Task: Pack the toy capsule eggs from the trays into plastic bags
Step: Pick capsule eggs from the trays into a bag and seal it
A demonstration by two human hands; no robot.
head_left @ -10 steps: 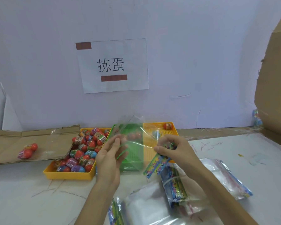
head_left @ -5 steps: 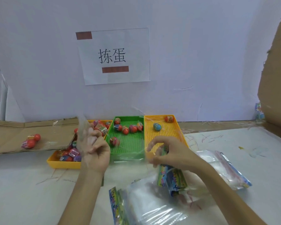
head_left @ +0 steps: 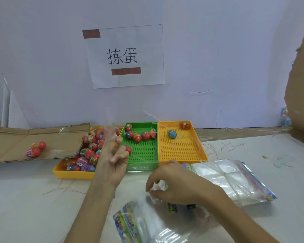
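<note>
left hand [head_left: 112, 160] is raised, fingers curled round a blurred clear bag [head_left: 110, 133]; right hand [head_left: 175, 183] curls over the bag stack [head_left: 147, 223], grip unclear. capsule eggs [head_left: 88, 153] fill the left yellow tray [head_left: 74, 174]; a few lie in the green tray [head_left: 142, 166] and the right yellow tray [head_left: 182, 149].

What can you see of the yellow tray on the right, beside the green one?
The right-hand yellow tray is a shallow rectangle, plastic by the look, with a raised rim and a perforated floor. It lies flat on the table, left wall against the green tray. Near its far end lie a blue egg and, in the far right corner, a red egg. Thin clear strands trail over it. A stack of clear bags lies just before its near right corner.
</note>
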